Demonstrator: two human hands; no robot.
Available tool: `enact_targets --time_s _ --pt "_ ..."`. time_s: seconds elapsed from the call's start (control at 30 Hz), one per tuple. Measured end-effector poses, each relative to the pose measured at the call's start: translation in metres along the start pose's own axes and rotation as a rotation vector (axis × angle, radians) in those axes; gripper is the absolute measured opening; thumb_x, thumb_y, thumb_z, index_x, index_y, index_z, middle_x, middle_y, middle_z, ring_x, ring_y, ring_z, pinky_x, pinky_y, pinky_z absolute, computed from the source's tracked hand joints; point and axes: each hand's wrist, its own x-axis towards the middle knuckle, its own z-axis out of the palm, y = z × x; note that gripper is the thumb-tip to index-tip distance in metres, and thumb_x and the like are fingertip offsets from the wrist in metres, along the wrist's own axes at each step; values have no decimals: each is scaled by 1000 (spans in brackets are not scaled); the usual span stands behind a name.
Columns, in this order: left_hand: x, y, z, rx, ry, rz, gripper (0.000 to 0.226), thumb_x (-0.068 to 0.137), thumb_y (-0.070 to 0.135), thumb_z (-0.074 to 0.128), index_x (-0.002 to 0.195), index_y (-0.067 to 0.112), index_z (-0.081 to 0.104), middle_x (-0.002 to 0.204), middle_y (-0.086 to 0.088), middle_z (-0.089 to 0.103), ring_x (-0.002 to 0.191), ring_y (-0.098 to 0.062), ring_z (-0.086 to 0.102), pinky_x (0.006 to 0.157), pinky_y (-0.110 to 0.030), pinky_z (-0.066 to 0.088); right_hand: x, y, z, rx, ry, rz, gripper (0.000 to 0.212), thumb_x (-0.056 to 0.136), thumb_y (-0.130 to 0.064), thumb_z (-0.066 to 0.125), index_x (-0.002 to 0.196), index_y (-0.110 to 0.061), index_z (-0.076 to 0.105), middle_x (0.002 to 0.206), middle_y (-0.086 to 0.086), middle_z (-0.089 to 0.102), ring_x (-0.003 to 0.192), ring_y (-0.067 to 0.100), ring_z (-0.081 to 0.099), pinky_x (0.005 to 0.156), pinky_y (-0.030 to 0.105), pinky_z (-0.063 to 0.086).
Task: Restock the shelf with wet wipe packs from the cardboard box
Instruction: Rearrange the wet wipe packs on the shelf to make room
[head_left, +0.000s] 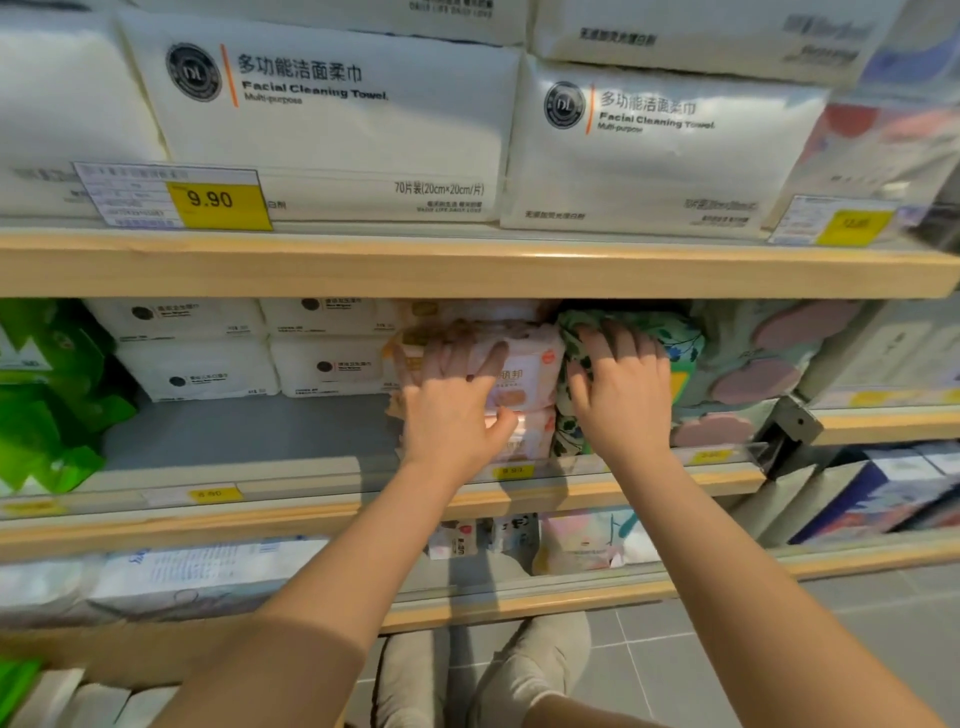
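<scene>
Both hands reach onto the middle shelf at the frame's centre. The left hand lies flat, fingers spread, against the pink wet wipe packs, its grip around nothing. Just right, the right hand presses straight fingers on the green floral pack beside them.

Head view, single: worn on the person's head, facing forward and slightly down, close to the middle shelf; no second view.
</scene>
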Motion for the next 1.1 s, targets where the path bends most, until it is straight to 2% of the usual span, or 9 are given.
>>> enact_targets --time_s 0.13,0.37,0.43,0.53,0.6,0.77,0.9,1.1 --pt "-1 0 1 -6 -12 11 23 84 49 44 81 27 45 76 0 59 81 -27 57 70 -35 31 1 -2 -4 -7 -48 13 46 78 -30 48 120 -14 57 111 19 59 103 38 51 90 45 39" --pt "2 -3 -32 -28 -24 29 29 87 51 47 84 23 52 87 0 65 89 -24 60 69 -34 30 11 -6 -41 -60 -358 0 52 90 -40 46 136 -18 41 123 14 55 111 35 50 97 43 36" --pt "2 -4 -45 -13 3 38 35 88 54 46 90 19 54 92 -4 64 92 -26 59 70 -34 33 12 -11 -54 -27 -392 -7 53 90 -39 47 138 -16 40 129 15 51 115 35 48 100 44 34" --pt "-5 -6 -60 18 55 51 52 89 57 43 116 13 52 107 -8 60 103 -28 54 81 -38 38 4 -27 -70 35 -406 -71 48 93 -36 46 135 -13 41 128 14 50 117 32 45 99 41 35" --pt "-17 -16 -65 11 102 69 54 89 57 42 121 14 48 113 -6 57 107 -26 51 87 -38 38 -3 -43 -78 101 -410 -115 46 93 -34 47 132 -12 43 127 11 50 118 29 45 97 38 37" --pt "-73 -78 -76 7 111 -11 53 90 51 45 126 13 48 119 -5 55 111 -26 50 89 -39 40 -20 -102 -84 214 -419 -256 51 93 -31 49 139 -13 38 137 7 44 125 27 41 97 38 39" --pt "-135 -142 -82 76 111 -111 53 86 51 40 114 10 57 103 -6 62 95 -29 59 76 -39 46 -42 -164 -68 293 -461 -341 50 93 -31 48 138 -12 38 137 8 44 122 30 44 95 40 42" --pt "-256 -261 -96 180 -12 -371 53 84 54 36 107 12 59 95 -7 63 88 -29 60 70 -38 49 -88 -275 -30 396 -600 -477 53 94 -35 47 141 -15 33 139 7 41 125 28 40 96 38 41"
